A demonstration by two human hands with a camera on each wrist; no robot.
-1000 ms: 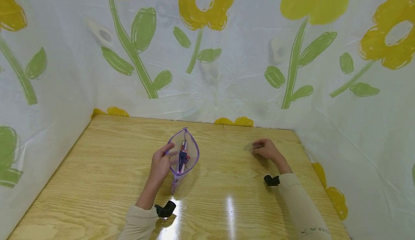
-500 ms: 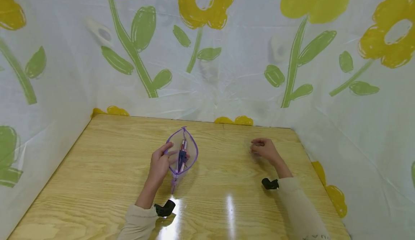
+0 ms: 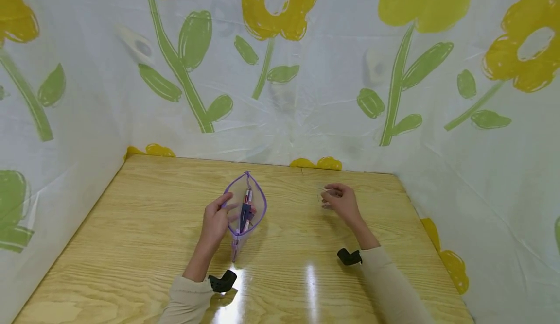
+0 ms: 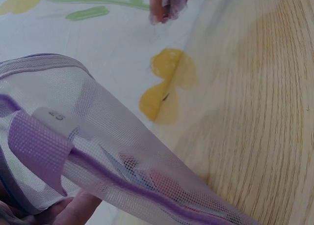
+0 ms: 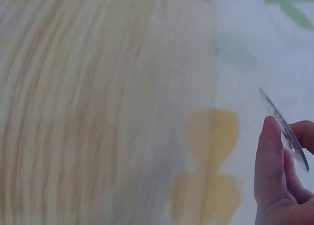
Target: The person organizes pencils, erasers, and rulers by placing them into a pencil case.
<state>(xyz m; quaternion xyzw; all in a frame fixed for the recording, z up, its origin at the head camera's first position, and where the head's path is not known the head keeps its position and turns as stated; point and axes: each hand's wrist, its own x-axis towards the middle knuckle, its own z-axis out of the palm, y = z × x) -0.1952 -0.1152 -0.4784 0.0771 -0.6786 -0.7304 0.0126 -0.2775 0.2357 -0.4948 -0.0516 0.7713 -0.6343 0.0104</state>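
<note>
My left hand (image 3: 215, 218) grips the side of a mesh pencil case (image 3: 264, 206) with purple edging, fingers at its rim. Its mouth gapes toward the head camera. Inside lie several pens (image 3: 247, 196) and a dark blue object (image 3: 246, 212). In the left wrist view, the purple zip and tab (image 4: 39, 144) of the case are close up, and its contents blur through the mesh. Right of the case, my right hand (image 3: 344, 203) is raised over the table and pinches a clear plastic measuring plate (image 5: 287, 129) between thumb and fingers. Tick marks run along its edge.
The wooden table (image 3: 175, 188) carries the case and is enclosed on three sides by a white flower-print curtain (image 3: 323, 105). Black camera mounts (image 3: 223, 281) sit at both wrists. Light glares off the near part of the tabletop.
My right hand has lifted the clear measuring plate off the table on the right and moved left toward the pencil case. The left hand and the case have stayed almost still.
</note>
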